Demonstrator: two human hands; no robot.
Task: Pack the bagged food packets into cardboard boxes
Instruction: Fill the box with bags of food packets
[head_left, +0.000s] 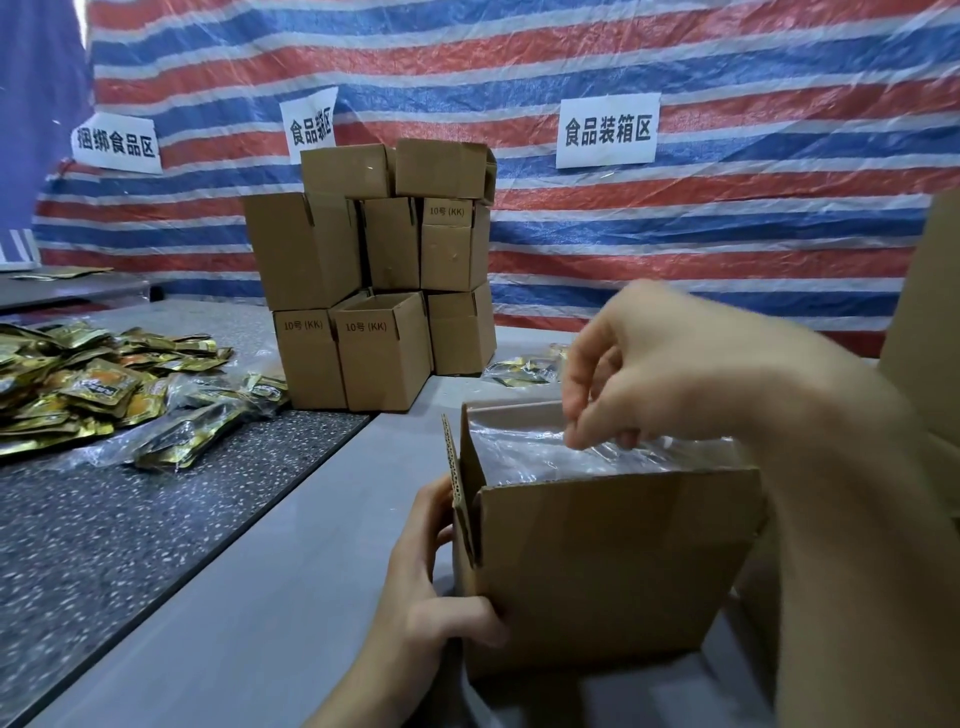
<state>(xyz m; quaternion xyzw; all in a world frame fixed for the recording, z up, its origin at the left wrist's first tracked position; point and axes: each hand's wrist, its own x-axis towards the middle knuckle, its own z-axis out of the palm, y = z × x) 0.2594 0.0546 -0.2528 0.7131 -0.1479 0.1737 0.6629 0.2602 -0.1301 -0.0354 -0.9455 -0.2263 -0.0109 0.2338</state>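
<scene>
Nearest, the left hand (436, 587) grips the near left corner of the open cardboard box (613, 561), thumb on the front face and fingers wrapped round the side. The box stands on the grey table (260, 597), close to the person. That one-corner hold is the first weak spot: a hard downward push could rock or slide the box. Its left flap (457, 483) stands upright just above that hand and could fold inward and trap the film. Above the open top, the right hand (649, 364) hangs with fingers curled down onto the clear plastic bag (530, 452) already sitting inside. Motion blur hides whether they pinch the film or only press it. The bag's contents cannot be made out, and its film rides close to the rim, so it may bulge, snag on the cardboard edge or tear if forced. Further left, more bagged packets (192, 436) and a loose heap of gold packets (78, 384) lie on the speckled counter (104, 545), near enough its edge to be swept off by a careless reach. Another small bag of packets (524, 369) lies just behind the box. Beyond, the stack of empty boxes (374, 275) leans unevenly and could topple if bumped. The striped tarpaulin (675, 218) with paper signs (607, 132) hangs behind.
</scene>
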